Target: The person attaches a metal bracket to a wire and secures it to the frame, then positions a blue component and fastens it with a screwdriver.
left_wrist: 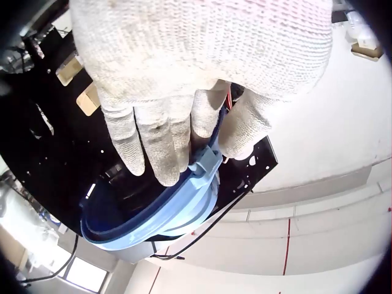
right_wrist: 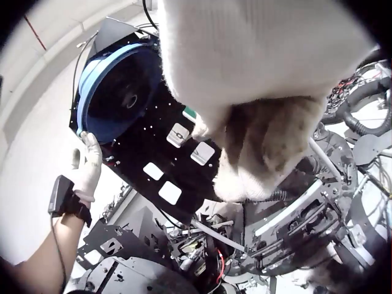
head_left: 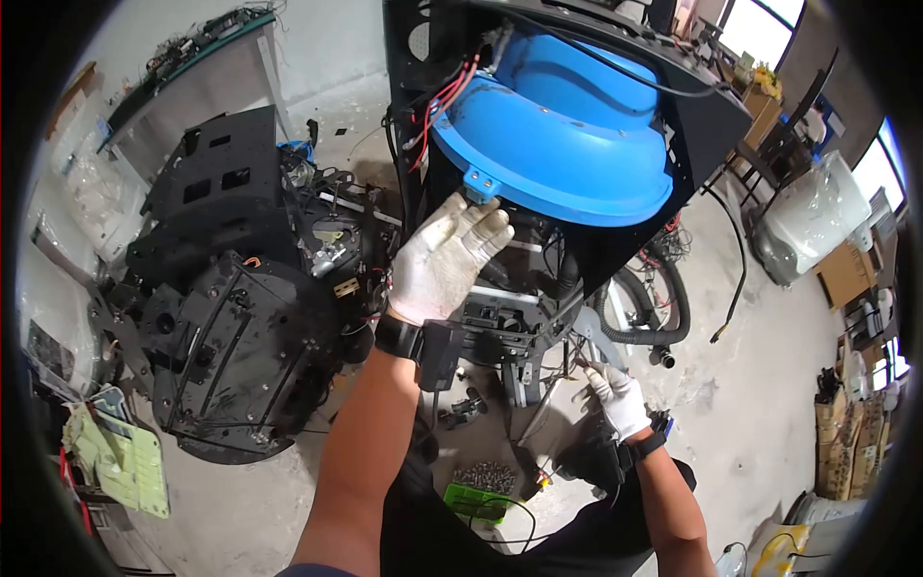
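A big round blue housing [head_left: 567, 135] sits tilted inside a black metal frame [head_left: 711, 115]. My gloved left hand [head_left: 447, 255] reaches up to its lower rim, beside a small blue tab [head_left: 478, 183]. In the left wrist view the fingers [left_wrist: 153, 147] lie over the blue rim [left_wrist: 153, 214] and the thumb [left_wrist: 245, 131] presses the other side, so the hand grips the rim. My gloved right hand [head_left: 615, 396] is lower down, at the grey metal parts under the frame. Its fingers [right_wrist: 263, 141] look curled; anything they hold is hidden. The right wrist view shows the housing [right_wrist: 116, 92] and left hand [right_wrist: 89, 168].
A black machine chassis [head_left: 221, 317] lies on the concrete floor at left. Red wires [head_left: 437, 101] hang by the housing. A black corrugated hose [head_left: 663, 327] loops at right. A pile of screws [head_left: 484, 474] and a green tray [head_left: 476, 500] lie near my legs.
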Tool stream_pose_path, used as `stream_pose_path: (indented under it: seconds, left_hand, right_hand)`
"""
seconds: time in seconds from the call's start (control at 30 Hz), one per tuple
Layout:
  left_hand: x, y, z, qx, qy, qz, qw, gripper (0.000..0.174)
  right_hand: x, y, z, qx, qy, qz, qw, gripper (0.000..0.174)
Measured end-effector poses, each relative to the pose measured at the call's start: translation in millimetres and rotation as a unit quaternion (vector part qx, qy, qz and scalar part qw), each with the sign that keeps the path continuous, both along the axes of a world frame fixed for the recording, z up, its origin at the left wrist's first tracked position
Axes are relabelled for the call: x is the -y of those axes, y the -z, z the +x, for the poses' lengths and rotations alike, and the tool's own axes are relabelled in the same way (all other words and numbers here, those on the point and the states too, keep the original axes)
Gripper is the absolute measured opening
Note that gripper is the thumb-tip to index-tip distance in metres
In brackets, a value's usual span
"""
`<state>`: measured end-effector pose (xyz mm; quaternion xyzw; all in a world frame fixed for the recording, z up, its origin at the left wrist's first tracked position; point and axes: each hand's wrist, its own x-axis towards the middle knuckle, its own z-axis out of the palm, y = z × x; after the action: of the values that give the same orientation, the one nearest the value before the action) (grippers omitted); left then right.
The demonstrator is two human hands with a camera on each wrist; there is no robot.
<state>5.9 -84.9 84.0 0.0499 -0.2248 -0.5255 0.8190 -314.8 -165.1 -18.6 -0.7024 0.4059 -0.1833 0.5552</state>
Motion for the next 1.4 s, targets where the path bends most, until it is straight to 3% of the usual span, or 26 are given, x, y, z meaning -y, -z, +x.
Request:
stream_pose_path:
  seconds: [0.13, 0.17, 0.4, 0.47, 0.57, 0.6, 0.67, 0.8, 1.03, 1.4]
  left_hand:
    - [-0.2, 4.4, 8.0, 0.027, 0.035, -0.063, 0.997, 0.03]
    - [-3.3, 1.9, 8.6, 0.044, 0.031, -0.044, 0.998, 0.038]
    - [-2.3, 6.9, 6.4, 0.026, 0.036, -0.061, 0.997, 0.048]
    - [-1.7, 10.0, 9.3, 0.029, 0.041, -0.075, 0.996, 0.054]
    - [-2.5, 5.1, 12.0, 0.057, 0.051, -0.064, 0.995, 0.062]
    - [-2.3, 5.3, 12.5, 0.055, 0.053, -0.067, 0.995, 0.062]
    - [-1.8, 7.6, 12.7, 0.034, 0.057, -0.075, 0.995, 0.043]
    - [-0.5, 10.3, 12.1, 0.022, 0.063, -0.081, 0.995, 0.04]
    - [-2.6, 7.1, 10.4, 0.016, 0.051, -0.059, 0.997, 0.035]
    - [-2.3, 7.4, 12.0, 0.03, 0.04, -0.048, 0.998, 0.035]
  right_hand:
    - [-18.5, -69.2, 26.6, -0.018, 0.047, -0.012, 0.999, 0.023]
    - [-19.8, -80.1, 29.5, -0.039, 0.043, -0.028, 0.998, 0.024]
    - [-39.0, -181.2, 69.1, -0.092, 0.002, -0.201, 0.975, 0.02]
    - [-38.5, -203.1, 81.5, -0.075, 0.019, -0.162, 0.984, 0.019]
    - [-41.7, -233.1, 98.6, -0.083, 0.004, -0.219, 0.972, 0.02]
    - [-42.3, -238.3, 103.5, -0.085, 0.005, -0.248, 0.965, 0.02]
    - [-45.9, -248.0, 111.4, -0.118, -0.01, -0.309, 0.944, 0.02]
    - [-43.6, -250.0, 119.8, -0.076, -0.016, -0.327, 0.942, 0.018]
    - [-34.7, -286.0, 145.6, -0.186, -0.049, -0.463, 0.865, 0.017]
    - [-29.4, -297.6, 163.6, -0.215, -0.127, -0.511, 0.822, 0.017]
